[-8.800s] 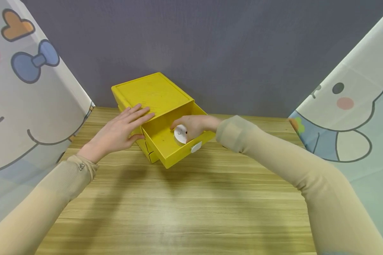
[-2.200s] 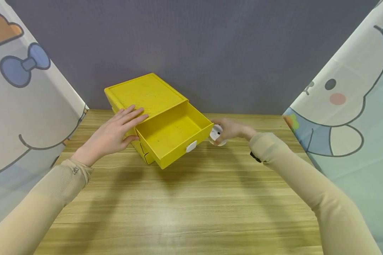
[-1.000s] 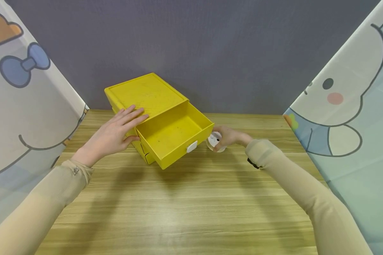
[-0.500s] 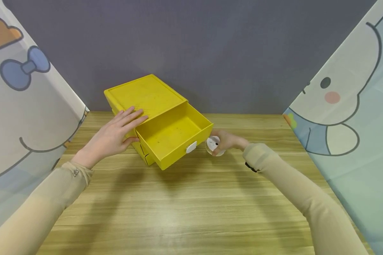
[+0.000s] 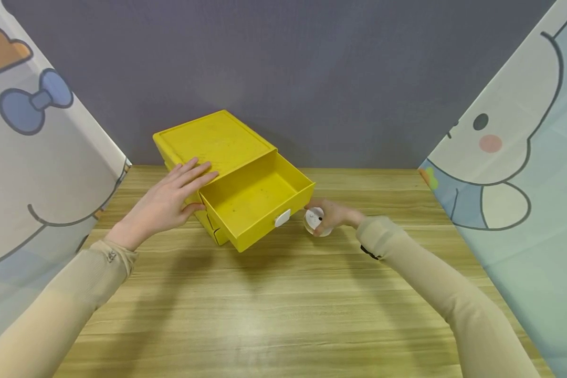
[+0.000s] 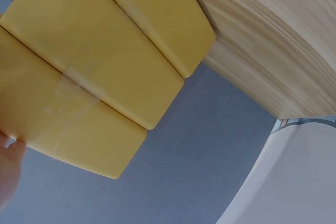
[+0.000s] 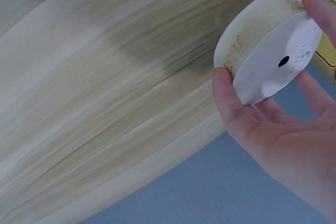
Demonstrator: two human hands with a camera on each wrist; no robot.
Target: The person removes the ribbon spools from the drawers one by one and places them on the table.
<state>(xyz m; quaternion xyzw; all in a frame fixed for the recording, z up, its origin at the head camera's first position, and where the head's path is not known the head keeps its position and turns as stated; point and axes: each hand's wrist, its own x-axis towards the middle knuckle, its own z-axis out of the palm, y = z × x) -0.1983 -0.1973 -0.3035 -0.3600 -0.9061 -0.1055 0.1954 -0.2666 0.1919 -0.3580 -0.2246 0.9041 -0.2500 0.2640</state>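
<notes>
My right hand [image 5: 333, 214] grips a white ribbon spool [image 5: 313, 216] by its rim, just right of the pulled-out drawer. In the right wrist view, the spool [image 7: 286, 59] has a dark centre hole, small print on its face and pale ribbon wound between its discs. Thumb and fingers lie round its edge. My left hand [image 5: 167, 202] rests on the left front edge of a yellow drawer cabinet [image 5: 214, 139], fingers spread over the top and thumb at the side. The cabinet's top drawer [image 5: 255, 205] is pulled out, bare inside, with a white handle [image 5: 282, 218].
The cabinet stands at an angle on a wood-grain table [image 5: 264, 304], close to a grey back wall [image 5: 312, 79]. Printed cartoon cloths hang at left [image 5: 52, 173] and right [image 5: 510, 173]. Lower drawers sit beneath the pulled-out one.
Earlier my right hand was inside the drawer on the spool; it then carried it out to the right. Over the last second, hand and spool moved slightly nearer me. The left hand stayed put.
</notes>
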